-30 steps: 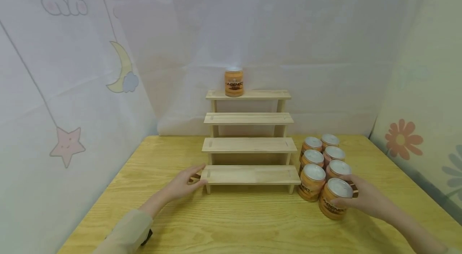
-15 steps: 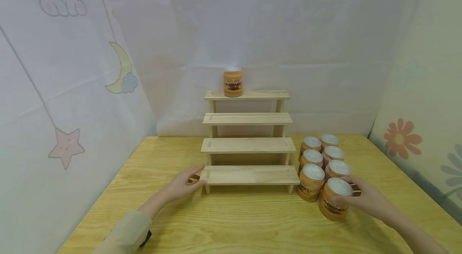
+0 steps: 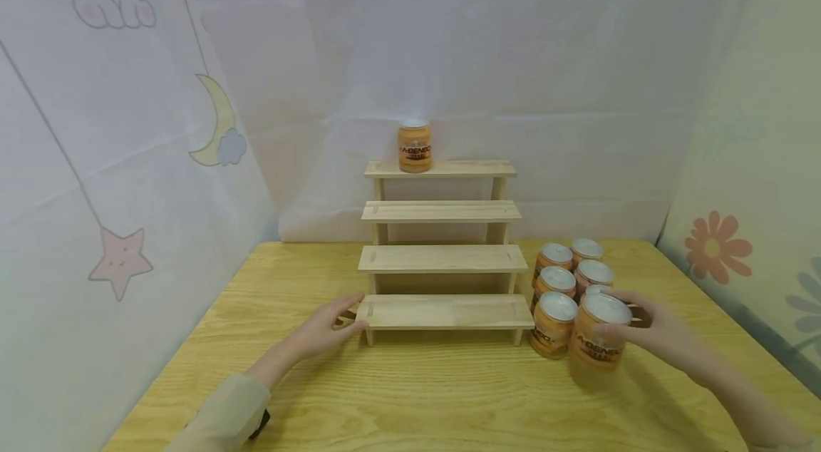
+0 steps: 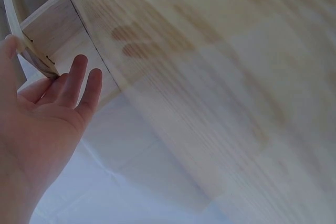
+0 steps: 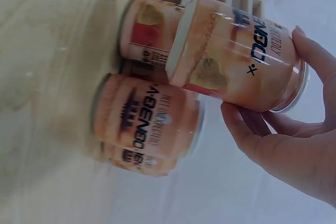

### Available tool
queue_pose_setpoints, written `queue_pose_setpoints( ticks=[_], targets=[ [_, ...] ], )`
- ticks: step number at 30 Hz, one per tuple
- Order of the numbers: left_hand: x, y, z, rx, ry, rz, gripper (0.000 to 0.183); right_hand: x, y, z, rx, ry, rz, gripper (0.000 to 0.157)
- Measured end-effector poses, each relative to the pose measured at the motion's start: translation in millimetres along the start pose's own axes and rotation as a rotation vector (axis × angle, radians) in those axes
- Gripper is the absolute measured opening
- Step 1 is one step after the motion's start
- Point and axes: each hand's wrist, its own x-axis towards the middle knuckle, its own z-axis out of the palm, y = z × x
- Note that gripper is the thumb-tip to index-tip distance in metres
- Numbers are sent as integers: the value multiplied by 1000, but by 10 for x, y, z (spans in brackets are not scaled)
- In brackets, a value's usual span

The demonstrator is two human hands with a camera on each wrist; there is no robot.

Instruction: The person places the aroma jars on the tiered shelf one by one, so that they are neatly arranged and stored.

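Observation:
A stepped wooden display shelf (image 3: pixel 442 311) stands mid-table. My left hand (image 3: pixel 323 327) is at the left end of its lowest step, thumb and fingers on either side of the wood; in the left wrist view the hand (image 4: pixel 52 121) pinches a board edge while two fingers stick up. At the right, my right hand (image 3: pixel 657 334) grips an orange can (image 3: pixel 598 345) near its silver lid, thumb in front and fingers behind. In the right wrist view this can (image 5: pixel 239 51) is tilted in the frame and raised off the table. Another orange can (image 3: pixel 415 149) stands upright on the top step.
Several more orange cans (image 3: pixel 553 327) stand in two rows right of the shelf, close beside the held can. The wooden table (image 3: pixel 410 395) ends at a white cloth backdrop (image 3: pixel 545 81) behind, with printed cloth walls at both sides.
My right hand has lifted the front right can off the table, up and slightly to the right, so it now covers part of the can behind. My left hand keeps its place.

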Motion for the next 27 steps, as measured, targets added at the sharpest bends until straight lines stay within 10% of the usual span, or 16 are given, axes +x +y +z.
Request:
queue_pose_setpoints(
  ticks=[27],
  targets=[
    [-8,-8,4,11,2,6,70,463,-761,-321,-72,129,-197,60]
  ],
)
